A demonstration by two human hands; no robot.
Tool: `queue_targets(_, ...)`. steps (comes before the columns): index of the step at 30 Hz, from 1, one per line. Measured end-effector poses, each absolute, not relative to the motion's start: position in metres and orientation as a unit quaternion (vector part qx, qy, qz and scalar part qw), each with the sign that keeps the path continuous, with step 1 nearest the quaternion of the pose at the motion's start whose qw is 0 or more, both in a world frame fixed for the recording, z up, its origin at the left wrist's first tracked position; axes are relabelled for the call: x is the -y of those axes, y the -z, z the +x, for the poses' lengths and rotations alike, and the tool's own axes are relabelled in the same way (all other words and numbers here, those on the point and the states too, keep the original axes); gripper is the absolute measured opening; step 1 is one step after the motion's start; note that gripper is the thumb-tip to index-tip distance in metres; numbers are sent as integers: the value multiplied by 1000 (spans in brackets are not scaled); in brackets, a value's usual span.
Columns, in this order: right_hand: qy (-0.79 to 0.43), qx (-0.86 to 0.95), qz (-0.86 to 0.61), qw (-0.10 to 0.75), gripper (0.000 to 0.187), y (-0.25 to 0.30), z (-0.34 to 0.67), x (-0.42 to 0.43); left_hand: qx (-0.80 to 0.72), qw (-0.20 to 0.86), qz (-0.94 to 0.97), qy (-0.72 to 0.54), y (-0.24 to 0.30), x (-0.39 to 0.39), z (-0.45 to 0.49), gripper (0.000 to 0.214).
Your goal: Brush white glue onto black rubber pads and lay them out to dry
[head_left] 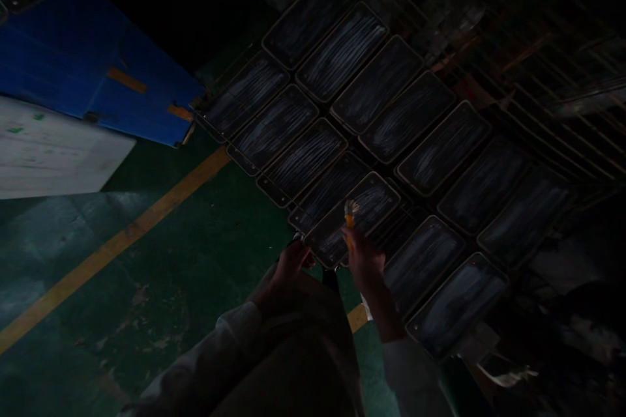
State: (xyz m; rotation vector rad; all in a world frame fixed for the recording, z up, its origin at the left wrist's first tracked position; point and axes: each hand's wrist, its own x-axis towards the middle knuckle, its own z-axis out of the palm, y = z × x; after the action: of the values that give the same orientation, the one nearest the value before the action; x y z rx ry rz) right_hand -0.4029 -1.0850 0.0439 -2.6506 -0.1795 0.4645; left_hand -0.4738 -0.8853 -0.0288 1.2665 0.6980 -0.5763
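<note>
The scene is very dark. My left hand is curled around the near corner of a dark rectangular tray streaked with white. My right hand is closed round a small yellow-handled tool whose pale tip rests over that same tray. Several similar trays lie in rows on a wire rack that stretches up and to the right. Both my sleeves are pale.
A green floor with a yellow painted line lies to the left. A blue board and a white panel sit at the upper left. The wire rack continues into darkness at the right.
</note>
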Motion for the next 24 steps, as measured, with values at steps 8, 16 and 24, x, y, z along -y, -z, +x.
queue_targets(8, -264, 0, -854, 448, 26, -75, -462, 1055, -298, 711, 578, 268, 23, 882, -467, 46)
queue_targets(16, -115, -146, -835, 518, 31, -47, -384, 1112, -294, 719, 563, 282, 28, 878, -467, 47)
queue_targets(24, -4, 6, -966, 258, 28, -41, -342, 1125, -299, 721, 553, 290, 30, 878, -467, 47)
